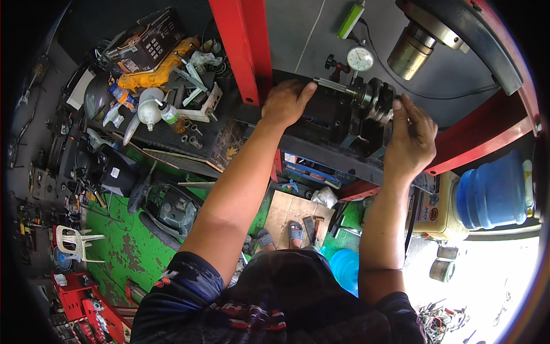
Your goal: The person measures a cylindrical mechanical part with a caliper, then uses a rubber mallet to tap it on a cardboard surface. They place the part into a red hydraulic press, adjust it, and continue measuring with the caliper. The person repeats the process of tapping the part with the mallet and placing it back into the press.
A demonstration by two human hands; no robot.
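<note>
A dark metal crankshaft lies across a black fixture on the bed of a red press frame. My left hand rests flat on the fixture's top, its fingertips by the thin rod at the shaft's left end. My right hand grips the right side of the crankshaft with the fingers curled over its webs. A round dial gauge stands just behind the shaft, its stem pointing down at it.
A steel press ram hangs at upper right. A cluttered bench with bottles, tools and a yellow device is on the left. A blue water jug stands at right; cardboard lies by my feet on the green floor.
</note>
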